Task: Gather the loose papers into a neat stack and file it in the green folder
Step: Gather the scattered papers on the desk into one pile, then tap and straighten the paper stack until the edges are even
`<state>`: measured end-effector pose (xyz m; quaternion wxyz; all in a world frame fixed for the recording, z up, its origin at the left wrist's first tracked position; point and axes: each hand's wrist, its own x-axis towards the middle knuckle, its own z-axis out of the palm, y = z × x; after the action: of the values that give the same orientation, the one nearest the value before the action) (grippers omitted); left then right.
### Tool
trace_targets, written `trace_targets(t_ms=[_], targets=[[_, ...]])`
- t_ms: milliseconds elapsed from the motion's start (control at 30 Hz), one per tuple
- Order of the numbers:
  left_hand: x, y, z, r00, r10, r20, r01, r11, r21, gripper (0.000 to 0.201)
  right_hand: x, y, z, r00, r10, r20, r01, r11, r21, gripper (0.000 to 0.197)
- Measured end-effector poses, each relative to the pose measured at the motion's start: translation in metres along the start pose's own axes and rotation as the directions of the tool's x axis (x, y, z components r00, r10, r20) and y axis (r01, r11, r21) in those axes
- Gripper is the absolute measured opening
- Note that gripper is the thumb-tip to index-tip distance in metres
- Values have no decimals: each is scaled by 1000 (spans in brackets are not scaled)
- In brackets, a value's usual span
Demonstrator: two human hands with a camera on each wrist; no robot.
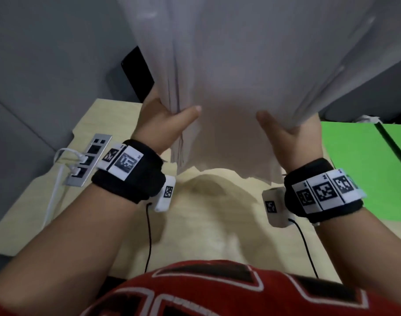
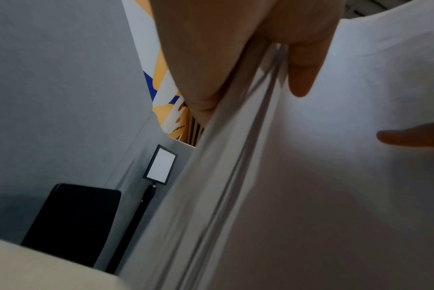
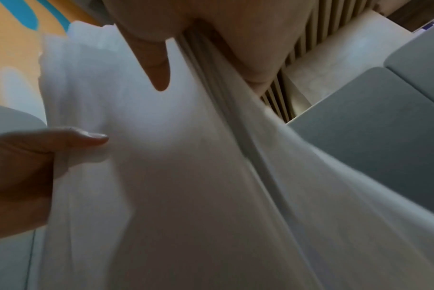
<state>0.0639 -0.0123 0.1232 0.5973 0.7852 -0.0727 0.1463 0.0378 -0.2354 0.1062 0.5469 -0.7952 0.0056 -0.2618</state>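
Observation:
A stack of white papers point(image 1: 236, 76) stands upright above the wooden desk point(image 1: 213, 224), its lower edge lifted off the surface. My left hand point(image 1: 163, 117) grips the stack's left edge, thumb across the front sheet. My right hand point(image 1: 288, 133) grips the right edge the same way. In the left wrist view the left hand point(image 2: 260, 64) clamps the sheet edges of the papers point(image 2: 334, 176). In the right wrist view the right hand point(image 3: 193, 58) pinches the papers point(image 3: 173, 186). The green folder point(image 1: 354, 169) lies flat on the desk to the right.
A silver power strip point(image 1: 88, 160) with white cables plugged in sits at the desk's left edge. A black panel point(image 1: 137, 71) leans against the grey partition behind. Black wrist cables hang down toward my red shirt.

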Motion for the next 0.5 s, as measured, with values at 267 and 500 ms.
trace_targets(t_ms=[267,500], targets=[[-6,-9,9,991,-130,40,132,990,-46,32,-1,5,-9,998,18,68,-24,996,86,27],[-1,-14,1,1000,-13,12,14,989,-150,61,-2,10,-9,1000,6,25,-14,942,334,64]])
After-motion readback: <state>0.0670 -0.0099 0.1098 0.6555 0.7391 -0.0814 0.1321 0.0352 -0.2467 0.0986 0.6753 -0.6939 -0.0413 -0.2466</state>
